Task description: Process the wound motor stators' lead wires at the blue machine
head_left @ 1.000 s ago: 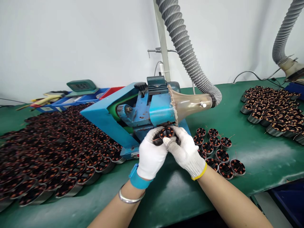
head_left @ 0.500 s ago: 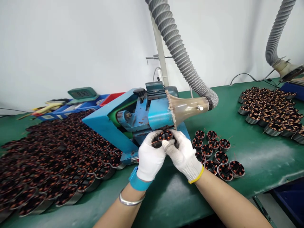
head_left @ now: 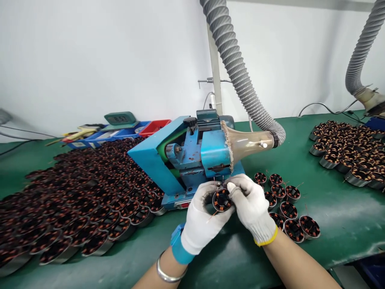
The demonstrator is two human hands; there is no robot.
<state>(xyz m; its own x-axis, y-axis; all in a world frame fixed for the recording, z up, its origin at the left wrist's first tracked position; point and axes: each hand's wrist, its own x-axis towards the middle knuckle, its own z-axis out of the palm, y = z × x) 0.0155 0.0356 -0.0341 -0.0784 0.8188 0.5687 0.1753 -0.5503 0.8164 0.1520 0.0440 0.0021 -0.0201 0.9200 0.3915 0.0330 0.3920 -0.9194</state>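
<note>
The wound stator (head_left: pixel 222 200) is positioned at the near side of the blue machine (head_left: pixel 214 150). My left hand (head_left: pixel 202 220) holds it by its outer wall. My right hand (head_left: pixel 251 204) is at its far right rim, fingers bent; I cannot tell what they grip. Small stator group (head_left: pixel 294 230): right. Large stator batch (head_left: pixel 90 204): left.

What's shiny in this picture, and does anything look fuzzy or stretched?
Head view: pale glare on the glossy green tabletop and translucent amber funnel; also head view: dark metal rings massed at left look softer, stretched toward the edge, while the held copper-wound metal ring looks sharper.
</note>
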